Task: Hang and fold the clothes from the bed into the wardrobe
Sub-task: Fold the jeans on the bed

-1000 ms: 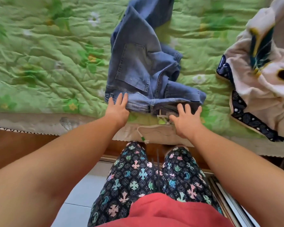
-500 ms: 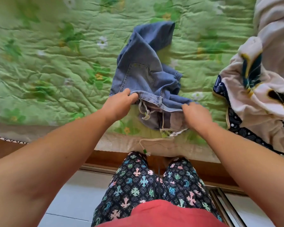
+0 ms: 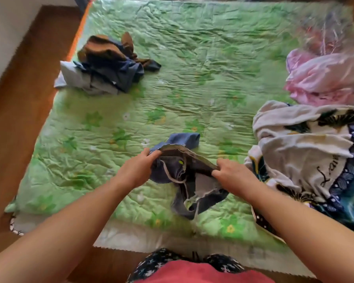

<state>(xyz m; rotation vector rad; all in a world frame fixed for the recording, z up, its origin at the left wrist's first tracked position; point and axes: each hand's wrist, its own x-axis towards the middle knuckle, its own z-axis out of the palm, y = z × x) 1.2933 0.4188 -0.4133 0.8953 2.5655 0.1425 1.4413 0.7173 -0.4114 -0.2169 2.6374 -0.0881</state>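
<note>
- A dark pile (image 3: 108, 64) is seen at the far left of the quilt (image 3: 202, 64), well apart from the hands. It is judged to be waiting its turn.
- The left hand (image 3: 137, 170) is curled on the left end of the waistband, with the edge pinched between thumb and fingers.
- The jeans (image 3: 184, 176) are held up between both hands near the bed's front edge. The waistband is stretched and the pale inside is turned toward the camera. The rest sags onto the quilt, and one blue end lies just behind. The grip at both ends is probably meant to let the cloth be shaken straight for folding.
- The right hand (image 3: 231, 176) is closed on the waistband's right end in the same pinch.
- A white cloth (image 3: 298, 144) is heaped just beside the right hand, and a pink cloth (image 3: 323, 78) lies blurred behind it. No wardrobe is shown.
- A second ago both hands were laid flat on the waistband, fingers straight, with the jeans spread on the quilt.
- Half a second ago the pinches were already taken and the band was just raised. Now it is lifted higher and pulled wider.
- The view has been tilted up, so the pile and the pink cloth are brought in.
</note>
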